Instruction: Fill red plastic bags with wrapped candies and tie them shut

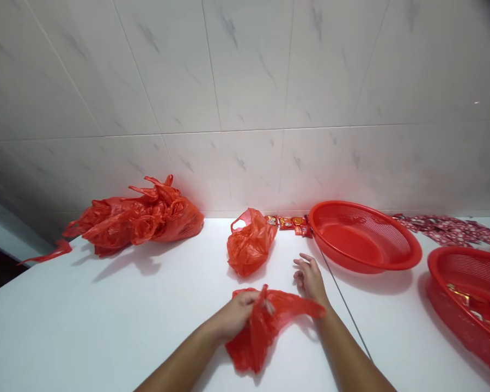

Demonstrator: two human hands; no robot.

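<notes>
My left hand [239, 313] is closed in a pinch on the top of a crumpled red plastic bag [257, 337] that lies on the white table in front of me. My right hand [310, 277] rests just right of that bag, fingers spread and holding nothing. A second red plastic bag [249, 245], puffed up with its handle showing, stands a little farther back. Behind it, several small red and yellow packets [289, 222] lie against the wall.
A heap of red plastic bags [134, 218] lies at the back left. A round red basket [363, 237] sits back right, a second red basket [469, 294] holding packets at the far right. Patterned red wrappers [449, 228] lie along the wall. A seam crosses the white table [106, 316].
</notes>
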